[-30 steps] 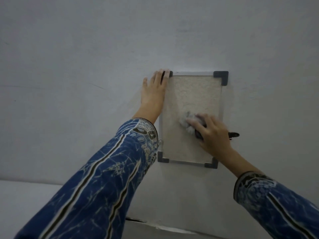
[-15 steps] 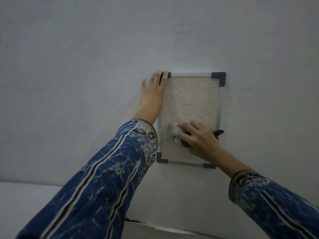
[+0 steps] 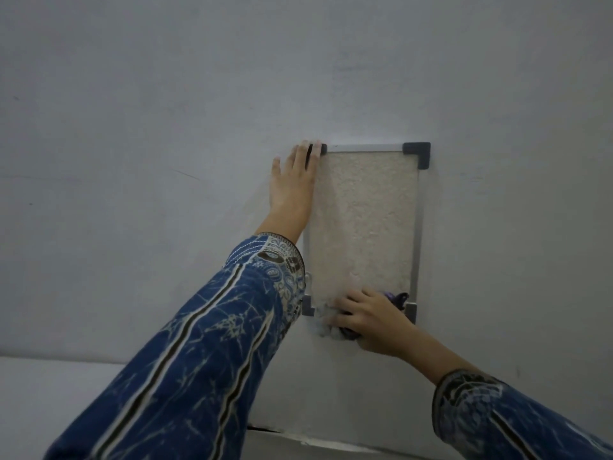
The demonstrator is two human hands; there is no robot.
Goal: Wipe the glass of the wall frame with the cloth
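Wall frame (image 3: 418, 227) hangs upright on a pale wall (image 3: 166, 127), grey rails, dark corner caps, textured beige panel behind glass (image 3: 365, 210). Left hand (image 3: 293, 180) lies flat and open along its upper left edge. Right hand (image 3: 371, 318) grips a crumpled cloth (image 3: 326, 322) at the bottom left corner. No readable writing or labels.

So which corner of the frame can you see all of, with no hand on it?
The top right corner piece of the frame. The left hand covers the top left one, and the right hand with the cloth crowds both bottom ones.
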